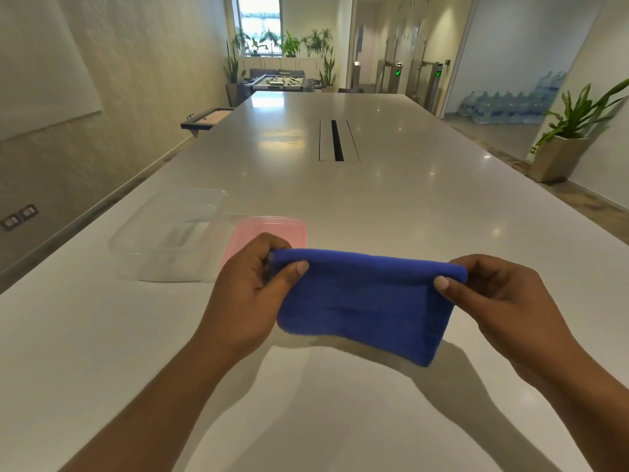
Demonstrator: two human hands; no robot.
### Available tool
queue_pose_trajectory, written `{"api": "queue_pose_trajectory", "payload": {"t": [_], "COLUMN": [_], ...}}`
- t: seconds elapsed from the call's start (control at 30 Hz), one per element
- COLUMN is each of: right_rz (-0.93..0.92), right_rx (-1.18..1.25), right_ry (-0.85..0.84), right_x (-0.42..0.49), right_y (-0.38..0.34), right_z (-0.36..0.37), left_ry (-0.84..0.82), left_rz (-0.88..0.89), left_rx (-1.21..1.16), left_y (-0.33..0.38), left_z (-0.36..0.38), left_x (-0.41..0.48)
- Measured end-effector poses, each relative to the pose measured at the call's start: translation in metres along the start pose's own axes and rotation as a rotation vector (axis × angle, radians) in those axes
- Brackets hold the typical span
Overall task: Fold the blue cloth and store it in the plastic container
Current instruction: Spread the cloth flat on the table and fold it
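Right now the blue cloth [364,301], already folded small, hangs just above the table [408,206], pinched at its top corners by the left hand [248,287] and the right hand [503,298]. It looks soft, light and floppy, so corners seem the best hold. Left of the cloth, the open plastic container [166,233] waits beside a pink lid [269,233].
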State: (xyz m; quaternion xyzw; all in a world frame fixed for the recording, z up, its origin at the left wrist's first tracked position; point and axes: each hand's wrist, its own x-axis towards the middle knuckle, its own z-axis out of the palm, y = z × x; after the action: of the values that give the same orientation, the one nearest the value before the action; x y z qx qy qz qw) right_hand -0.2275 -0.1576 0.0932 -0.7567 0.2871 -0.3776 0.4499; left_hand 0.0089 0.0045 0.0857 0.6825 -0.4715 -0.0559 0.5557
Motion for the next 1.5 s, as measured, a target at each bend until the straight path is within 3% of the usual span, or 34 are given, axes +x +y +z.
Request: {"api": "queue_pose_trajectory", "payload": {"t": [0.23, 0.27, 0.37, 0.4, 0.53, 0.63, 0.77, 0.87, 0.97, 1.13, 1.3, 1.5], "right_rz": [0.121, 0.164, 0.192, 0.164, -0.017, -0.035, -0.031, 0.008, 0.041, -0.021, -0.079, -0.083], "right_rx": [0.185, 0.102, -0.546, -0.641, -0.587, -0.647, -0.873, -0.833, -0.659, -0.516, -0.461, -0.612], "right_ry": [-0.079, -0.069, -0.080, -0.091, -0.191, -0.339, -0.407, -0.387, -0.264, -0.391, -0.397, -0.170], "right_x": [0.006, 0.007, 0.005, 0.000, -0.022, -0.037, -0.049, -0.053, -0.057, -0.070, -0.078, -0.064], "right_y": [0.005, 0.014, 0.039, 0.043, 0.047, 0.054, 0.068, 0.069, 0.060, 0.056, 0.061, 0.069], "right_z": [0.000, 0.002, 0.010, 0.016, 0.045, 0.065, 0.073, 0.070, 0.058, 0.026, 0.002, 0.003], "left_ry": [0.074, 0.055, 0.008, 0.000, -0.209, -0.445, -0.485, -0.433, -0.322, -0.618, -0.485, -0.494], "left_rz": [-0.039, -0.072, -0.165, -0.149, 0.064, 0.075, 0.037, 0.017, -0.027, 0.144, 0.273, 0.300], "left_rx": [0.095, 0.197, 0.491, 0.510, 0.515, 0.554, 0.625, 0.619, 0.554, 0.538, 0.652, 0.698], "left_y": [-0.013, -0.021, -0.042, -0.046, -0.046, -0.050, -0.061, -0.058, -0.053, -0.048, -0.041, -0.028], "left_z": [0.013, 0.016, 0.028, 0.032, 0.051, 0.066, 0.068, 0.067, 0.058, 0.031, 0.015, 0.027], "left_x": [-0.012, -0.014, -0.027, -0.031, -0.046, -0.059, -0.064, -0.065, -0.068, -0.082, -0.083, -0.081]}}
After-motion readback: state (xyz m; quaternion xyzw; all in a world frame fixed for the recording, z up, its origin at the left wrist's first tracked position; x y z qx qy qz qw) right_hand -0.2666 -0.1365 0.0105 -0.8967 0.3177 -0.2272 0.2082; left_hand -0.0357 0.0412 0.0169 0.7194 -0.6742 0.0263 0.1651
